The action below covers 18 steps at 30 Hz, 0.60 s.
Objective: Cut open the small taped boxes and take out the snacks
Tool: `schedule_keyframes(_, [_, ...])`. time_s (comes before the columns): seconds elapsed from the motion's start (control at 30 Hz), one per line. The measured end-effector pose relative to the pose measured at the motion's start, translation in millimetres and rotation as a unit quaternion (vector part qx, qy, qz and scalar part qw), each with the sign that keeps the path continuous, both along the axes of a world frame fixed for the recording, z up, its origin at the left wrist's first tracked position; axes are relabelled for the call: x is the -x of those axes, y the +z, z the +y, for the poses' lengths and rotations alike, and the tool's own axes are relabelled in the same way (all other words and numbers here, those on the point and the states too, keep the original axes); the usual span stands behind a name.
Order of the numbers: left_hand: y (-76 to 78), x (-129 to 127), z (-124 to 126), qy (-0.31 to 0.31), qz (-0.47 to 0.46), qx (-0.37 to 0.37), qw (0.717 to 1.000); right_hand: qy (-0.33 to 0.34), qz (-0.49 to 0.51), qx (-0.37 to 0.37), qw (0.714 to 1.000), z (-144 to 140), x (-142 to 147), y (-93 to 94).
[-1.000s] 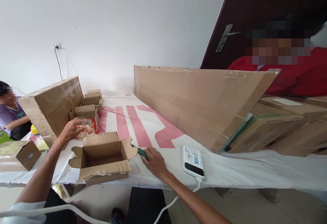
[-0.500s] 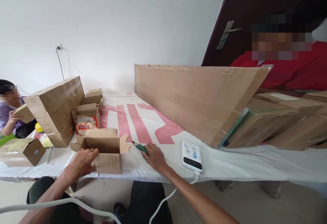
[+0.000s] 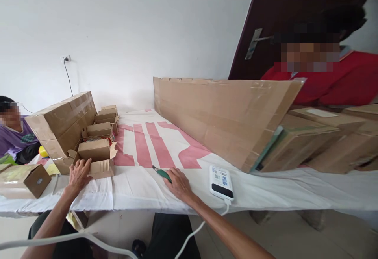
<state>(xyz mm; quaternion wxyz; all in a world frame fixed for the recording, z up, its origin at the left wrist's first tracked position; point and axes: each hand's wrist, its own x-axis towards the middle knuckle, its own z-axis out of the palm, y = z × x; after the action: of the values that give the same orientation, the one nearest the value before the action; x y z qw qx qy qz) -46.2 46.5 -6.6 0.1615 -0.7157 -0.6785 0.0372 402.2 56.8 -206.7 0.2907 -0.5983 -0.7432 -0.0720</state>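
Two hands busy: left hand (image 3: 79, 173) flat on small brown cardboard box (image 3: 96, 157) at 10 o'clock; right hand (image 3: 179, 183) loosely covers green-handled cutter (image 3: 162, 173). Next: grip cutter properly.

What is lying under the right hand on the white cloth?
A green-handled cutter lies under the right hand; its tip sticks out left. The hand covers the handle's rear end.

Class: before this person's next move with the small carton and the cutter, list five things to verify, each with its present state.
1. Left hand touching small carton: ok.
2. Carton flaps shut: not ok, flaps open.
3. Right hand at green cutter: ok.
4. Cutter blade retracted: cannot tell.
5. Power bank apart from the cutter: ok.
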Motion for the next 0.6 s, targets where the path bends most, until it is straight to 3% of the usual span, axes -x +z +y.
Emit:
schedule_keyframes(0.17, [-27.8, -7.3, -20.9, 0.031, -0.051, -0.117, 0.991, 0.009, -0.003, -0.019, 1.0, 2.6, -2.0, -5.4])
schedule_keyframes(0.27, [-42.5, -13.4, -20.7, 0.057, -0.079, -0.123, 0.988, 0.007, -0.004, -0.028, 1.0, 4.2, -2.2, -8.4])
schedule_keyframes(0.4, [-52.1, -19.6, 1.4, 0.068, -0.086, -0.117, 0.987, -0.001, -0.008, -0.043, 0.999, 5.6, -1.6, -11.7])
schedule_keyframes(0.6, [-53.4, -23.3, 42.9, 0.074, -0.109, -0.139, 0.981, -0.002, -0.016, -0.052, 0.999, 7.5, -2.0, -15.6])
